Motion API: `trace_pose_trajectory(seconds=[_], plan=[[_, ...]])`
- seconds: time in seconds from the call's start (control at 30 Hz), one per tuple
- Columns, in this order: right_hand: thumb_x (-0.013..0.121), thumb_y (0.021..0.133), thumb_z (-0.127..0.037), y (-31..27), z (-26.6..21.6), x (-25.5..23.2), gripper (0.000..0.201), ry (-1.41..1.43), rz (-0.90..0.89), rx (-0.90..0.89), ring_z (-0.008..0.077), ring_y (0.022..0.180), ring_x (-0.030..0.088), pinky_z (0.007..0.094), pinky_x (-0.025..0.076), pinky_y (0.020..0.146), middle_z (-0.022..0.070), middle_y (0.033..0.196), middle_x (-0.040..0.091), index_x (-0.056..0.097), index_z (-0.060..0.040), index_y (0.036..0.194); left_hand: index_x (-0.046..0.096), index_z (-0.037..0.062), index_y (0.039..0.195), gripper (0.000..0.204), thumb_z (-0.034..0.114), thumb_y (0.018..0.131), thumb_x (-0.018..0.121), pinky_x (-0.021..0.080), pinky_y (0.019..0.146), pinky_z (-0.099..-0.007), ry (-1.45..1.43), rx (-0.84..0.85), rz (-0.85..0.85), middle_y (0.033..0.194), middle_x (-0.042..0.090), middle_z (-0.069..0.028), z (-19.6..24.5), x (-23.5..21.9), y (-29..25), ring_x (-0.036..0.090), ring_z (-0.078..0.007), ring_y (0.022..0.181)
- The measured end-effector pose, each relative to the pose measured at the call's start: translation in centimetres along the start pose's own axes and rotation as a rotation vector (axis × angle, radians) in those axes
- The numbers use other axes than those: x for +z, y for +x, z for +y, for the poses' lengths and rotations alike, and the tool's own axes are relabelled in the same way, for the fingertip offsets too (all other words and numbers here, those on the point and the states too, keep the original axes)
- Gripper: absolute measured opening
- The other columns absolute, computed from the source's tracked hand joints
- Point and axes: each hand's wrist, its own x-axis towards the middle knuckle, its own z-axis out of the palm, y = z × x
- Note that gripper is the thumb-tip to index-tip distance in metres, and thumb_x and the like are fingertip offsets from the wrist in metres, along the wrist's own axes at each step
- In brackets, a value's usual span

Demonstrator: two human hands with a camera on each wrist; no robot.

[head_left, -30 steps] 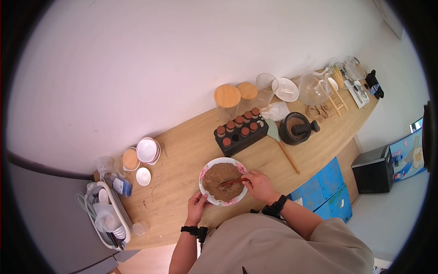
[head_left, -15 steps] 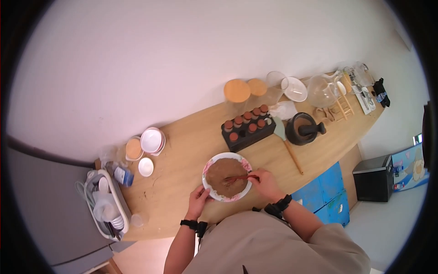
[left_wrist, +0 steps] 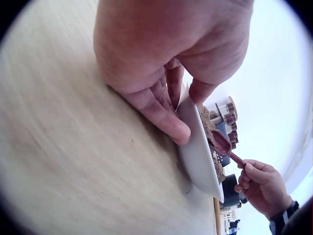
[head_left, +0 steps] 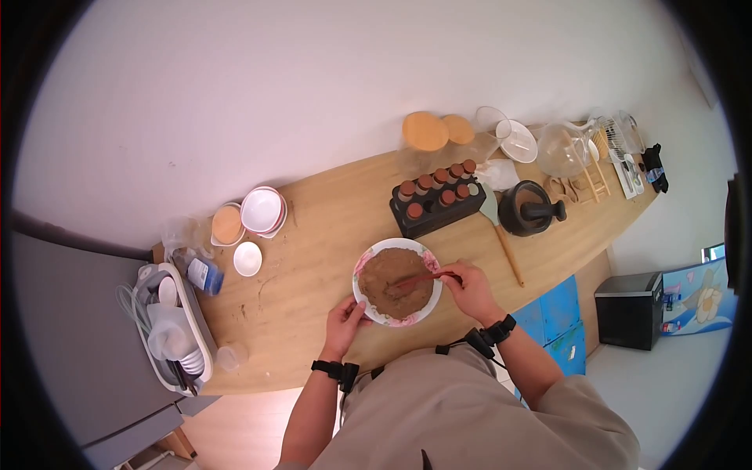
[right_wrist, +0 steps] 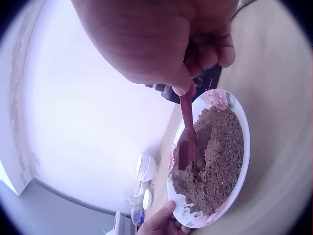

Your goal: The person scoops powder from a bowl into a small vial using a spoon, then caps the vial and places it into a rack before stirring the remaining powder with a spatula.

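A white bowl with a pink floral rim [head_left: 359,301] stands near the table's front edge, holding brown powder [head_left: 384,270]. The left hand [head_left: 343,325] grips its near left rim, thumb on top and fingers under the outer wall, as the left wrist view shows. Between thumb and fingers, the right hand [head_left: 472,291] pinches the handle of a dark red scoop [head_left: 423,278]. In the right wrist view the scoop's hollow end [right_wrist: 187,151] rests in the powder [right_wrist: 222,147].
Behind the bowl is a black rack [head_left: 439,213] of red-capped jars. To its right lie a spatula [head_left: 509,254] and a black mortar [head_left: 513,223] with pestle. Small white bowls [head_left: 262,210] and a grey dish basket [head_left: 205,337] are at the left.
The head view has shifted, so the table contents appear displaced. The scoop has moved within the powder, whose surface has changed shape. Both hands keep their hold.
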Motion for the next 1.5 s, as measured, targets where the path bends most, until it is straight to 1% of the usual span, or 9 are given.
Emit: trace_pose_trajectory(seconds=[0.23, 0.43, 0.63, 0.8, 0.93, 1.1, 1.23, 1.3, 1.5], plan=[[0.076, 0.095, -0.005, 0.7, -2.1, 2.7, 0.017, -0.017, 0.096, -0.232, 0.0292, 0.081, 0.066, 0.0383, 0.051, 0.072, 0.0126, 0.086, 0.065, 0.079, -0.0052, 0.112, 0.07, -0.0011, 0.132, 0.03, 0.02, 0.112, 0.064, 0.063, 0.076, -0.0262, -0.033, 0.021, 0.005, 0.106, 0.078, -0.0066, -0.5, 0.1, 0.2, 0.074, -0.0129, 0.088], [0.077, 0.093, -0.006, 0.1, -3.5, 1.3, 0.012, -0.126, 0.073, -0.121, 0.0334, 0.083, 0.066, 0.0409, 0.053, 0.074, 0.0128, 0.085, 0.064, 0.078, -0.0048, 0.106, 0.07, -0.0015, 0.133, 0.032, 0.022, 0.112, 0.064, 0.063, 0.078, -0.0275, -0.016, 0.037, -0.031, 0.11, 0.078, -0.0069, -1.0, -0.1, 0.4, 0.075, -0.014, 0.09], [0.078, 0.09, -0.006, 1.3, -3.0, 4.4, 0.012, -0.149, 0.11, -0.34, 0.0381, 0.096, 0.069, 0.0461, 0.056, 0.084, 0.0154, 0.098, 0.073, 0.078, -0.0053, 0.102, 0.07, -0.0024, 0.131, 0.032, 0.022, 0.113, 0.063, 0.064, 0.077, -0.0284, -0.001, 0.044, -0.056, 0.109, 0.078, -0.0082, -0.9, -0.3, 0.5, 0.076, -0.015, 0.088], [0.079, 0.091, -0.006, 0.6, -4.2, 3.2, 0.014, 0.026, 0.052, -0.081, 0.034, 0.085, 0.068, 0.0416, 0.056, 0.077, 0.015, 0.095, 0.071, 0.077, -0.0026, 0.105, 0.072, -0.0033, 0.123, 0.027, 0.019, 0.112, 0.062, 0.064, 0.073, -0.0275, -0.007, 0.062, -0.019, 0.101, 0.078, -0.0077, -1.0, 0.0, 0.6, 0.076, -0.014, 0.084], [0.079, 0.091, -0.008, 1.2, -2.2, 3.5, 0.013, -0.163, 0.046, -0.253, 0.0338, 0.088, 0.07, 0.0428, 0.056, 0.081, 0.0141, 0.097, 0.073, 0.079, -0.0061, 0.104, 0.072, -0.0034, 0.121, 0.026, 0.019, 0.112, 0.062, 0.064, 0.073, -0.0276, -0.004, 0.064, -0.005, 0.101, 0.078, -0.0081, -1.1, 0.0, 0.5, 0.076, -0.0142, 0.084], [0.079, 0.092, -0.01, 0.7, -1.2, -0.5, 0.017, -0.12, 0.054, 0.017, 0.0318, 0.083, 0.068, 0.0412, 0.054, 0.076, 0.0127, 0.09, 0.07, 0.081, -0.0074, 0.108, 0.073, -0.0034, 0.12, 0.026, 0.019, 0.112, 0.062, 0.064, 0.073, -0.0275, -0.011, 0.064, -0.005, 0.101, 0.078, -0.0084, -1.1, 0.1, 0.6, 0.075, -0.0144, 0.082], [0.079, 0.093, -0.01, 0.1, 0.5, -0.8, 0.018, -0.318, 0.055, -0.009, 0.0318, 0.08, 0.068, 0.0405, 0.054, 0.073, 0.0125, 0.089, 0.07, 0.081, -0.008, 0.11, 0.072, -0.0033, 0.123, 0.028, 0.021, 0.113, 0.062, 0.064, 0.076, -0.0283, 0.017, 0.068, -0.029, 0.104, 0.078, -0.0079, -0.9, -0.1, 0.6, 0.076, -0.0155, 0.086], [0.079, 0.095, -0.009, -0.2, 0.7, -0.5, 0.017, -0.12, 0.039, 0.094, 0.0253, 0.079, 0.068, 0.0366, 0.053, 0.073, 0.0114, 0.088, 0.069, 0.081, -0.0049, 0.111, 0.072, -0.0031, 0.124, 0.028, 0.021, 0.113, 0.061, 0.064, 0.076, -0.0285, 0.019, 0.075, -0.052, 0.103, 0.078, -0.0084, -1.0, -0.3, 0.6, 0.076, -0.0158, 0.086], [0.08, 0.093, -0.012, -1.0, 2.5, 1.7, 0.023, -0.077, 0.072, 0.059, 0.0304, 0.085, 0.072, 0.0392, 0.058, 0.081, 0.0143, 0.092, 0.07, 0.08, -0.005, 0.115, 0.072, -0.0043, 0.123, 0.027, 0.019, 0.112, 0.062, 0.065, 0.073, -0.0288, 0.04, 0.054, -0.045, 0.099, 0.078, -0.0097, -1.5, -0.5, 1.0, 0.077, -0.017, 0.083]])
